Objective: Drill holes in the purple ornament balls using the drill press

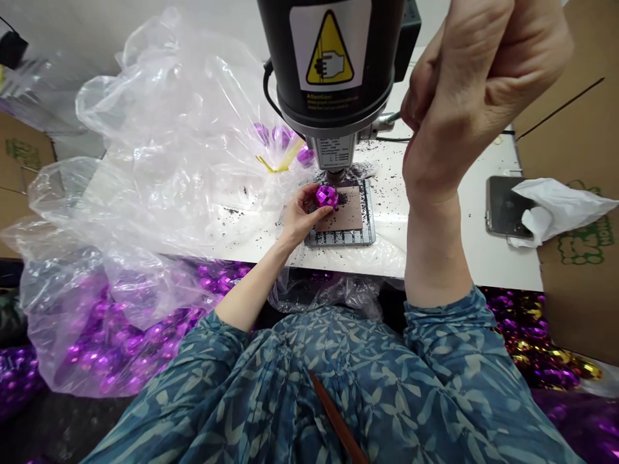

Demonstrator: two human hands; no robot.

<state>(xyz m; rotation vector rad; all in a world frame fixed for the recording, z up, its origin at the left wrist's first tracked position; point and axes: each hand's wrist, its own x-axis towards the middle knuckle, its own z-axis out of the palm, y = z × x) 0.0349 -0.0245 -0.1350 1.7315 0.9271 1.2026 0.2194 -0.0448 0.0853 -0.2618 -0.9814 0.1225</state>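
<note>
Between the thumb and fingers of my left hand [302, 216] is a shiny purple faceted ball [327, 196], like a small disco ball. It is over a brown board [345, 212] on the grey metal base [341, 238] of a black bench drill press [333, 103], close beneath the drill's lower end. The drill bit itself cannot be made out. My right hand [483, 77] is raised beside the drill head, its fingers curled in a fist at the end of the metal feed lever [389, 120]. The lever's grip is hidden inside the fist.
Large clear plastic bags [159, 142] spread over the left side of the white table [464, 264], with many purple balls [126, 348] in one below the edge. Dark shavings litter the tabletop. A phone [505, 206] and crumpled tissue [561, 206] lie at right, near cardboard boxes [575, 116].
</note>
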